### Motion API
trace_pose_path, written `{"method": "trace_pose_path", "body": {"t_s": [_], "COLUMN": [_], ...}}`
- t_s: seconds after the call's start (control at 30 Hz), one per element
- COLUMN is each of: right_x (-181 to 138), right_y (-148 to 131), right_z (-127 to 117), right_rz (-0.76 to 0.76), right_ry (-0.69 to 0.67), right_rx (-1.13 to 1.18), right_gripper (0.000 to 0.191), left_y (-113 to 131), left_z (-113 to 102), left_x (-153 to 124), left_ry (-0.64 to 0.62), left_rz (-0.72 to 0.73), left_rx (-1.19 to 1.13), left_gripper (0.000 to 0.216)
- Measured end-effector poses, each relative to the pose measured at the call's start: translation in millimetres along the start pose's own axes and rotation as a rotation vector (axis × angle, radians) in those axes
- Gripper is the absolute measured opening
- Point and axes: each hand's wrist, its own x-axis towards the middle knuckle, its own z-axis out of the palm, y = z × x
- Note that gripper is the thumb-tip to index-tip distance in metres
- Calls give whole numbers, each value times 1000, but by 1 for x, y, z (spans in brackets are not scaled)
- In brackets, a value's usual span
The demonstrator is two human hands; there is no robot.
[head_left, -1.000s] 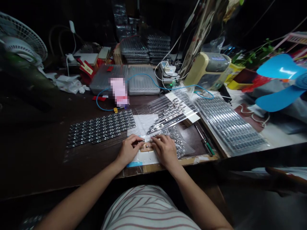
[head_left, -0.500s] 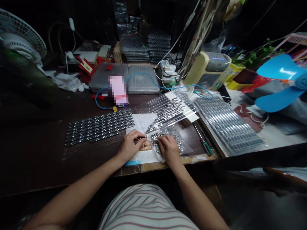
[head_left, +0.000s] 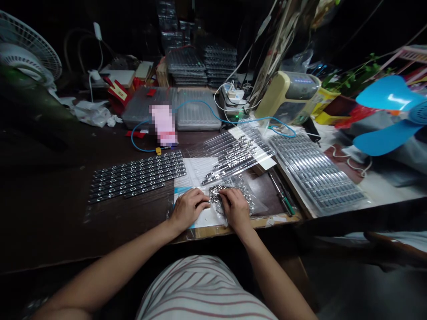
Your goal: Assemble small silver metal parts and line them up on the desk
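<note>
My left hand (head_left: 187, 208) rests curled on a white sheet (head_left: 196, 171) near the desk's front edge, fingers bent and pinched toward the centre. My right hand (head_left: 235, 205) lies beside it, fingertips pressed into a heap of small shiny metal parts (head_left: 240, 186) lying on clear plastic. What each hand holds is too small to name. A small brown block seen earlier between the hands is hidden now. Left of the hands lie rows of dark narrow parts (head_left: 136, 177) on the dark desk.
Clear strips with parts (head_left: 235, 153) lie behind the hands; a tray of parts (head_left: 316, 173) sits right, with screwdrivers (head_left: 282, 193) beside it. Stacked trays (head_left: 200, 66), a blue cable (head_left: 200, 109), a cream device (head_left: 288, 95), a white fan (head_left: 26, 49) and a blue fan (head_left: 392, 113) ring the desk.
My right hand moved right from the small brown block onto the heap of metal parts. My left hand closed in over the block, hiding it.
</note>
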Motion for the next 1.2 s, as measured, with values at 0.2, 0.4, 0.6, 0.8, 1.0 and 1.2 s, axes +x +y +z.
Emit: {"method": "trace_pose_path", "body": {"t_s": [0.2, 0.4, 0.6, 0.8, 1.0, 1.2], "right_x": [0, 1, 4, 4, 4, 5], "right_y": [0, -5, -27, -34, -35, -30], "right_z": [-1, -4, 7, 19, 22, 3], "right_rz": [4, -21, -48, -83, -110, -100], "right_ry": [-16, 19, -114, -112, -122, -108], "right_rx": [0, 71, 11, -39, -84, -175], "right_gripper": [16, 17, 10, 10, 11, 20], "left_y": [0, -2, -38, -69, -54, -20], "left_z": [1, -9, -54, -80, -77, -28], "left_x": [0, 5, 16, -10, -3, 51], "left_ry": [-49, 51, 240, 286, 281, 69], "left_rz": [-18, -29, -210, -257, -195, -58], "left_rx": [-12, -65, 329, 507, 496, 312], "left_gripper": [11, 12, 7, 11, 14, 11]}}
